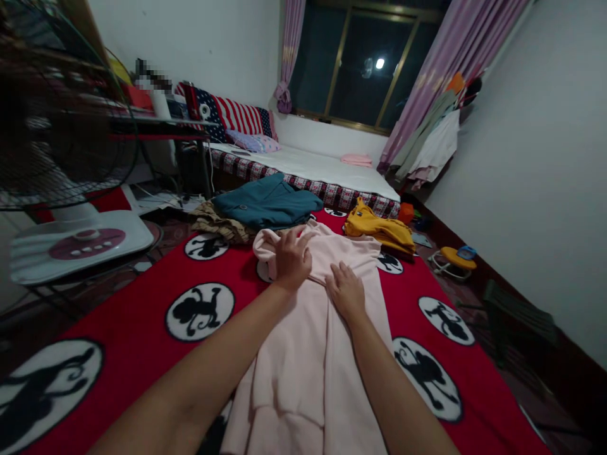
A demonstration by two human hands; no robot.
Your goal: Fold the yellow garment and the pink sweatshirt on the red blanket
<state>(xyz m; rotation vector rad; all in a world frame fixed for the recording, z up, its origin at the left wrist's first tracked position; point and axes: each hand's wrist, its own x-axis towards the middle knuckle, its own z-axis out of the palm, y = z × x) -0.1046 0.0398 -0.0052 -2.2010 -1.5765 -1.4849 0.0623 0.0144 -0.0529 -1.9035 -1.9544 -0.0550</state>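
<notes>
A long pale pink garment (289, 341) lies lengthwise on a red blanket (142, 341) printed with black monkey figures in white circles. Its far end is bunched at the left and spread at the right. On that far part rests my left hand (291, 259), fingers stretched forward and slightly bent over the cloth. My right hand (348, 291) lies flat on the garment to the right, fingers apart, beside a crosswise edge of the fabric. Beyond my hands are a teal garment (270, 202) on the left and a yellow garment (379, 227) on the right.
A patterned brown cloth (220, 221) lies beside the teal garment. At left stand a fan (61, 139) and a cluttered desk (161, 129). Behind is a bed (303, 161) below a window. Clothes (436, 145) hang at right, above a small yellow stool (458, 258).
</notes>
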